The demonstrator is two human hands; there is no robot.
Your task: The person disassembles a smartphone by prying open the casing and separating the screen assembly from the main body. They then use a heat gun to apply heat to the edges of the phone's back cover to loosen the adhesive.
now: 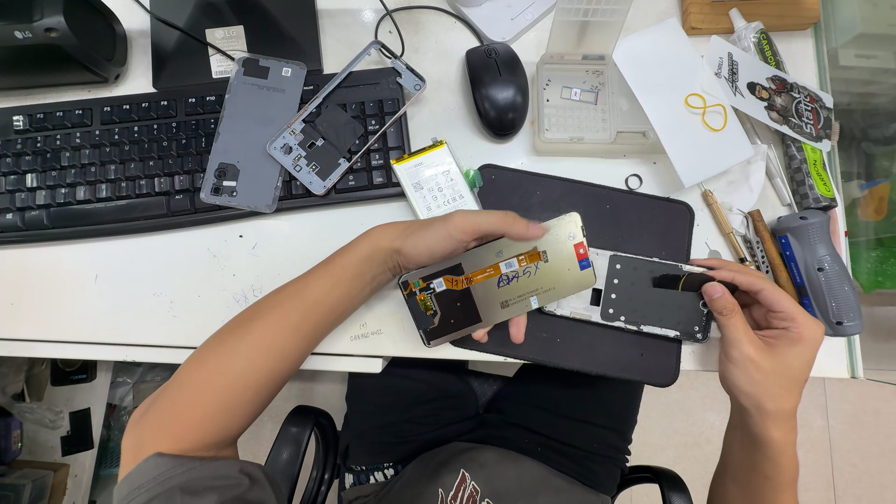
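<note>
Left hand grips the phone display panel above the black mat; right hand pinches a black strip on the phone frame; the tilted panel's orange flex cable could tear if snagged.

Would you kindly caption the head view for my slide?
Left hand lifts a phone screen over a black mat; right hand presses a small black tool to the phone frame.

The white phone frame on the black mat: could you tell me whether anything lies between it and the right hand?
Nothing visible: the right hand already rests its fingertips on the white phone frame's right end.
</note>
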